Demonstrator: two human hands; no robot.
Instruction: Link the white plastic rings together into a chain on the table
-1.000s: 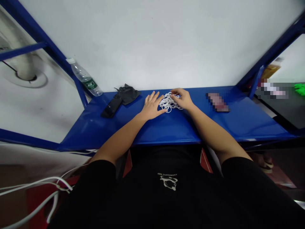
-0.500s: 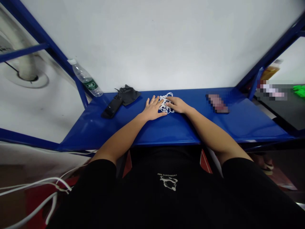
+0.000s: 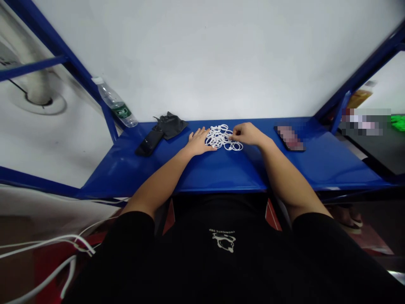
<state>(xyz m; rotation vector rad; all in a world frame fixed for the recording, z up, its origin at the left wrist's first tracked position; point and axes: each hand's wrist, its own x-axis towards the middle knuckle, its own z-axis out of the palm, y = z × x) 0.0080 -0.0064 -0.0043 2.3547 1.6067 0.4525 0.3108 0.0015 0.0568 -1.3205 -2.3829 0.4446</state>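
A pile of thin white rings (image 3: pixel 217 138), some with small knobs, lies on the blue shelf top (image 3: pixel 218 173). My left hand (image 3: pixel 198 142) rests flat against the pile's left side, open, its fingers pointing away from me and its thumb along the near edge. At the right side, my right hand (image 3: pixel 248 134) is closed, with thumb and fingertips pressed together at the edge of the rings. What it pinches, if anything, is hidden by the fingers. Two or so rings (image 3: pixel 233 146) lie just below the right fingertips.
Left of the pile are a black phone (image 3: pixel 149 141) and a crumpled dark pouch (image 3: pixel 171 126). A clear plastic bottle (image 3: pixel 116 105) leans at the left frame. To the right lies another phone (image 3: pixel 289 138), its screen blurred out. A white wall (image 3: pixel 205 63) closes off the back.
My right hand has moved right, off the top of the pile, and its fingers have closed together. The rings now spread farther right. My left hand has shifted slightly left.
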